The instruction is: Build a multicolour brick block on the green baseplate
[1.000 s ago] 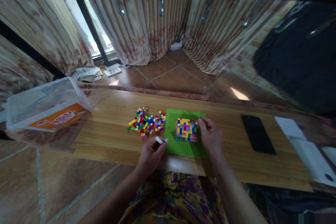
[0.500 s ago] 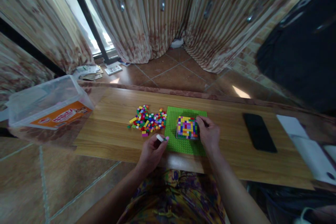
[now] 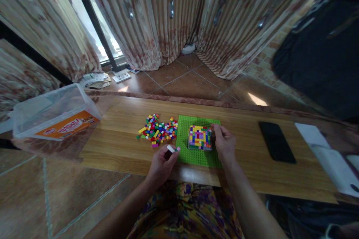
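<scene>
A: Item one, the hands?

B: Left hand (image 3: 162, 163), near edge of the table (image 3: 117, 145), fingers pinched on a few small bricks (image 3: 172, 149), white and pink showing at the fingertips. Forearm runs in from the near left, wrist low. Right hand (image 3: 224, 143), at the right side of the block (image 3: 200, 137), fingertips curled against its far right corner. Whether it grips a brick there or only presses, I cannot tell. Forearm comes in from the near right.

A: The block?

B: Square, multicoloured, several layers high, seated on the green baseplate (image 3: 196, 157), a little right of its middle. Top face looks closed and level, so my judgement is that the build is well advanced.

A: What is left?

B: A loose pile (image 3: 157, 130) of bricks just left of the baseplate, on the table. Plenty unplaced, plus those in the left hand.

A: Further out?

B: Clear tub (image 3: 53, 114) at the far left, overhanging the table end. Black phone (image 3: 276, 142) well right of the baseplate. White sheet (image 3: 325, 157) at the right end.
</scene>
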A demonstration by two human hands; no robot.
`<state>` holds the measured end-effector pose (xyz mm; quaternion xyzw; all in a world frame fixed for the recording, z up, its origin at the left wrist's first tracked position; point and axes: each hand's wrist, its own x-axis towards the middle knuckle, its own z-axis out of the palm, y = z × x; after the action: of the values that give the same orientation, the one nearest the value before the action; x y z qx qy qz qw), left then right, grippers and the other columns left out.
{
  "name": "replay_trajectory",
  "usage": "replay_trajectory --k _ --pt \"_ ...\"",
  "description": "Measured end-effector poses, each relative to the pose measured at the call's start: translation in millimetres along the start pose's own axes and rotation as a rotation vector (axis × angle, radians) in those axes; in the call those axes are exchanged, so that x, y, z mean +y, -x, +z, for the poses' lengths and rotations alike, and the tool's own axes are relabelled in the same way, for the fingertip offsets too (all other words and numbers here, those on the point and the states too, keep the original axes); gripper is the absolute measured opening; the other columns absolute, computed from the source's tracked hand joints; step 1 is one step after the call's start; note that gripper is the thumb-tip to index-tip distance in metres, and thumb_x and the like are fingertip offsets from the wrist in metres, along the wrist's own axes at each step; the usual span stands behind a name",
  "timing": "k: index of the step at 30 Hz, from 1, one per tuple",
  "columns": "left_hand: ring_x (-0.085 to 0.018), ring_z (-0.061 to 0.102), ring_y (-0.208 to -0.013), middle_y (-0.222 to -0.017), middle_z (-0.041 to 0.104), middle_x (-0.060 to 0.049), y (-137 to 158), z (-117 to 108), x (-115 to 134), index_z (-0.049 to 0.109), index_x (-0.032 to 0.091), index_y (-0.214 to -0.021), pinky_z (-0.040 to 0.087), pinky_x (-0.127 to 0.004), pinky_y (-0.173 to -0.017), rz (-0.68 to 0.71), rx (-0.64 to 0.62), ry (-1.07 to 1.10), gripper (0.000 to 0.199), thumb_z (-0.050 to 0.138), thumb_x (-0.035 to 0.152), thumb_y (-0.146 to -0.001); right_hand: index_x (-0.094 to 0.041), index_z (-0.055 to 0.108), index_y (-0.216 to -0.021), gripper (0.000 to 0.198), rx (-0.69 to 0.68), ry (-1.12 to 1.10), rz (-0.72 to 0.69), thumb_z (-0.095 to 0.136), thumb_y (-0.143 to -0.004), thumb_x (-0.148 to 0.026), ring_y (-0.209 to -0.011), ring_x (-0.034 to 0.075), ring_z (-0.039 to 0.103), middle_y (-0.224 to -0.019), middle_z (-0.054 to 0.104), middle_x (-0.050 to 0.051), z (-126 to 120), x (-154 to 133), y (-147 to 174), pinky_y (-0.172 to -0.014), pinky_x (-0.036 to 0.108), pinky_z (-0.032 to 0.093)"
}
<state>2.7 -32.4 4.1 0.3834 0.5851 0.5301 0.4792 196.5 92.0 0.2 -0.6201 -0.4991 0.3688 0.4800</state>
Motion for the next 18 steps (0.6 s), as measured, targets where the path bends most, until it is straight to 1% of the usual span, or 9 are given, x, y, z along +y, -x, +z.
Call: replay_trajectory --k 5,9,14,18 --pt "-0.008 0.037 -0.058 -0.063 0.045 0.004 0.2 0.0 0.2 0.06 0.017 -0.076 0.031 -0.02 -0.053 0.014 0.018 -0.027 0.023 0.067 0.038 -0.081 -0.015 0.076 -0.083 0.04 -0.027 0.032 -0.036 0.063 -0.077 -0.052 -0.075 0.021 0.067 -0.08 0.074 0.005 3.6 0.5 -2.3 -0.07 0.032 0.049" --pt "-0.009 0.037 -0.059 -0.065 0.046 0.003 0.7 1.8 2.8 0.061 0.016 -0.078 0.032 -0.02 -0.054 0.005 0.024 -0.027 0.023 0.067 0.038 -0.081 -0.016 0.076 -0.079 0.037 -0.007 0.025 -0.049 0.063 -0.077 -0.05 -0.075 0.021 0.066 -0.079 0.074 0.006 6.3 2.3 -0.8 -0.071 0.032 0.049" --pt "-0.009 0.037 -0.06 -0.066 0.045 0.004 0.6 1.9 1.0 0.06 0.017 -0.077 0.032 -0.02 -0.054 0.014 0.024 -0.047 0.024 0.066 0.039 -0.082 -0.016 0.076 -0.079 0.037 0.003 0.061 -0.08 0.062 -0.078 -0.051 -0.077 0.021 0.066 -0.081 0.074 0.007 6.5 -0.6 1.5 -0.072 0.032 0.049" --pt "-0.009 0.038 -0.06 -0.066 0.046 0.003 0.6 0.1 -2.8 0.061 0.017 -0.079 0.032 -0.02 -0.054 0.037 0.004 -0.064 0.023 0.065 0.039 -0.083 -0.016 0.075 -0.081 0.041 -0.04 0.077 -0.04 0.058 -0.08 -0.053 -0.073 0.02 0.064 -0.077 0.073 0.005 4.7 -3.7 2.4 -0.068 0.03 0.047"
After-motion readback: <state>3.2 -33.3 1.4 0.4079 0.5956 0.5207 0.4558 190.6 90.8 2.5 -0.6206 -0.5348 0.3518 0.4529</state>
